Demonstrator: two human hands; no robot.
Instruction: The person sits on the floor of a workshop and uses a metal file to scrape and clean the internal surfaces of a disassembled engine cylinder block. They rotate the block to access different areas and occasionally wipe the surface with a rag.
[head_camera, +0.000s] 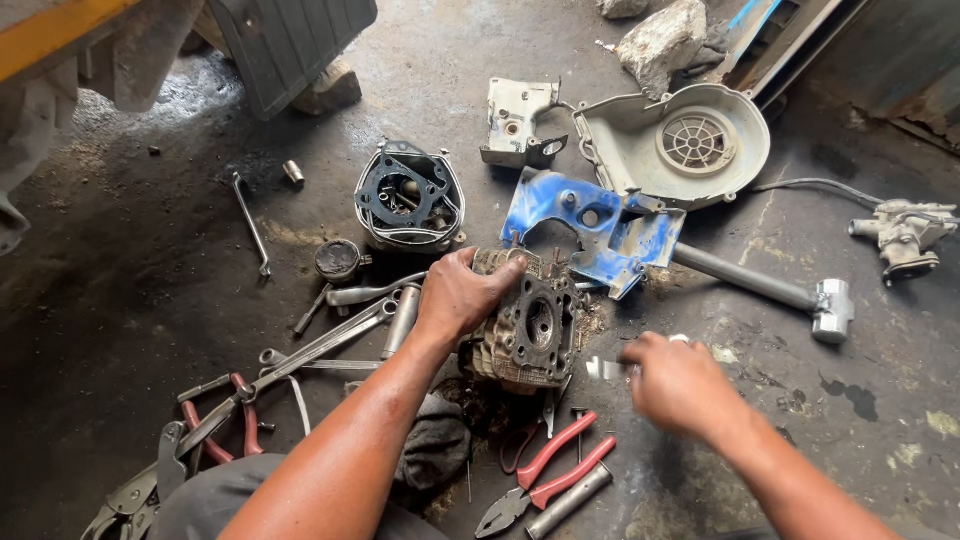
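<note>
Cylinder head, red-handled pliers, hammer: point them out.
cylinder head (535, 325), head view, on its dark gasket face.
red-handled pliers (560, 470), head view, on a red handle.
hammer (832, 310), head view, on its metal head.

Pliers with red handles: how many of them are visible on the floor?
2. One pair of red-handled pliers lies near the bottom centre, below the right hand. Another pair lies lower left among the wrenches, partly covered. More may be hidden.

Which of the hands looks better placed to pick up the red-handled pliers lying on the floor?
The right hand, probably. It hovers just above and right of the red-handled pliers, holding only a small metal piece. The left hand is busy gripping the top of the dirty finned engine cylinder head.
</note>
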